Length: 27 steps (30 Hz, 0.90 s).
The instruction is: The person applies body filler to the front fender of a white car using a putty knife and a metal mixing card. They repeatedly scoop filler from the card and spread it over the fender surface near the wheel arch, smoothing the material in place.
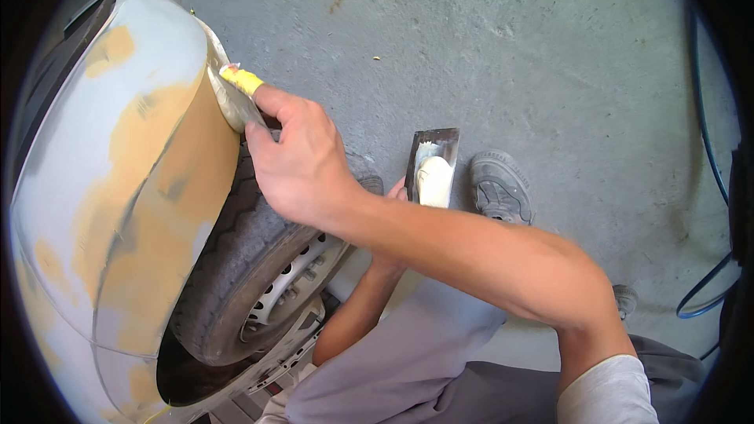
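Curving down the left side, panel (177,149): pale grey with tan patches.
Spreader (229,104): thin blade at the panel's right edge, above the wheel; whether its whole edge touches the panel cannot be told.
Wheel (208,298): dark tyre around a pierced metal rim, just beside the panel.
Right hand (302,145): back turned upward, pinching the spreader narrowly between thumb and index finger; yellow wrap (246,81) around that finger.
Right arm (463,247): elbow bent at right, forearm slanting up and leftward across the lap, wrist nearly in line with it.
Left hand (400,188): partly hidden behind the right forearm, holding the plate near its lower left side; the full finger placement cannot be told.
Plate (445,138): dark-ended, tilted, well apart from the panel.
Filler (434,179): cream mound on the plate's face.
Shoe (500,184): grey, on the floor (589,94) just right of the plate.
Hose (707,129): dark blue, along the far right.
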### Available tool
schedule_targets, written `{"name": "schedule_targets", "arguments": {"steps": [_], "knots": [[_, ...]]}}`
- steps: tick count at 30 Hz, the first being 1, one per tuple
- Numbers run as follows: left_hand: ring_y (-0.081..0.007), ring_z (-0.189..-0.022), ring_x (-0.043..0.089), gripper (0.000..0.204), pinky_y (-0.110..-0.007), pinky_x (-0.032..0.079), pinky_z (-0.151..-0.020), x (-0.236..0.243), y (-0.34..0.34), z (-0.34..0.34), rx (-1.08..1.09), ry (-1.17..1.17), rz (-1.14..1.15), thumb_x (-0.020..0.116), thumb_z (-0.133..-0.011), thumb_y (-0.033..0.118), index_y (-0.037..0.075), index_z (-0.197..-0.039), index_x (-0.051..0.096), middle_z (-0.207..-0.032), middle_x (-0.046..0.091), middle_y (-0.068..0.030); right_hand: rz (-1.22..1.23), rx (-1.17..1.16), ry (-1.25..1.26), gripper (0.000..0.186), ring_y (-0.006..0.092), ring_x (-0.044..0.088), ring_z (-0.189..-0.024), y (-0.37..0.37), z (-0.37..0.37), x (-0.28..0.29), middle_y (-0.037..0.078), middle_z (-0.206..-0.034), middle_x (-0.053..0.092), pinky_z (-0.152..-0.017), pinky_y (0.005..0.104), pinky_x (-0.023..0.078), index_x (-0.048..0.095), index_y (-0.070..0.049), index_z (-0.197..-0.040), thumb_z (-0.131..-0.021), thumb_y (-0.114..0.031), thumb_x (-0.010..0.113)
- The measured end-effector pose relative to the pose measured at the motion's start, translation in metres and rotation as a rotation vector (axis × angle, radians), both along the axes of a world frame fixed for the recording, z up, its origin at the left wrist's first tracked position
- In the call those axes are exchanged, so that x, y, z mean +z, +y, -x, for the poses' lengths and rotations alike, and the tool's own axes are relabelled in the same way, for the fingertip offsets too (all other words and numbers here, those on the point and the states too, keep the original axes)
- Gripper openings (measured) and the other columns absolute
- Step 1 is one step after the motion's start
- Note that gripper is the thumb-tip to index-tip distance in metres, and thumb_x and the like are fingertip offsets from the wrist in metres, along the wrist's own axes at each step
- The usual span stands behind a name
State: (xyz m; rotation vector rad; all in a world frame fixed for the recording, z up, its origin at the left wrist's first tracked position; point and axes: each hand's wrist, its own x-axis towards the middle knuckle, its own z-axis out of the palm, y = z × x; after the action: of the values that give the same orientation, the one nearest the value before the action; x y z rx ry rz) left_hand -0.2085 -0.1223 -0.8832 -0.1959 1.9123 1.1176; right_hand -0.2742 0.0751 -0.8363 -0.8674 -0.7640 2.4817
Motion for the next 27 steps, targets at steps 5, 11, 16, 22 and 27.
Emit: {"name": "schedule_targets", "arguments": {"steps": [5,11,16,22,27], "knots": [[-0.0174,-0.118,0.062,0.063,-0.035,0.053,-0.098,0.001,-0.014,0.002,-0.039,0.056,-0.068,0.063,-0.105,0.022,-0.003,-0.157,0.035,-0.133,0.061,-0.008,0.142,0.122,0.051,0.026,0.0176,0.063,-0.075,0.016,-0.01,-0.022,0.013,-0.083,0.069,-0.073,0.0384,0.051,0.068,0.002,-0.117,-0.097,-0.009,0.056],[-0.0155,-0.1,0.065,0.041,-0.033,0.053,-0.089,0.008,-0.008,-0.003,-0.184,0.242,-0.035,0.054,-0.11,0.022,-0.002,-0.143,0.052,-0.115,0.067,-0.0087,0.127,0.091,0.037,0.027,0.0371,0.064,-0.087,0.011,0.024,-0.009,0.023,-0.096,0.068,-0.082,0.0471,0.052,0.067,0.002,-0.119,-0.094,-0.003,0.056],[0.0006,-0.058,0.036,0.052,-0.019,0.03,-0.055,0.014,0.018,0.001,0.213,-0.13,-0.113,0.048,-0.109,0.021,-0.01,-0.15,0.045,-0.081,0.06,0.0045,0.116,-0.2,0.067,0.036,0.0465,0.061,-0.103,-0.012,-0.021,0.044,0.025,-0.112,0.061,-0.093,0.0499,0.051,0.065,0.006,-0.12,-0.085,0.009,0.056],[-0.0018,-0.057,0.035,0.05,-0.021,0.031,-0.055,0.017,0.028,-0.005,0.24,-0.095,-0.037,0.047,-0.11,0.021,-0.009,-0.15,0.046,-0.076,0.055,0.0055,0.097,-0.129,0.147,0.046,0.0426,0.065,-0.102,-0.006,-0.058,0.05,0.024,-0.112,0.063,-0.089,0.0454,0.053,0.065,0.0,-0.131,-0.086,0.01,0.056],[-0.0064,-0.061,0.043,0.033,-0.023,0.039,-0.059,0.012,0.012,-0.012,-0.042,0.281,0.097,0.049,-0.111,0.02,0.004,-0.138,0.059,-0.076,0.051,0.0067,0.209,0.266,0.016,0.037,0.0293,0.065,-0.078,0.019,-0.014,-0.027,0.021,-0.088,0.069,-0.074,0.0421,0.052,0.067,0.0,-0.127,-0.091,0.0,0.056]]}}
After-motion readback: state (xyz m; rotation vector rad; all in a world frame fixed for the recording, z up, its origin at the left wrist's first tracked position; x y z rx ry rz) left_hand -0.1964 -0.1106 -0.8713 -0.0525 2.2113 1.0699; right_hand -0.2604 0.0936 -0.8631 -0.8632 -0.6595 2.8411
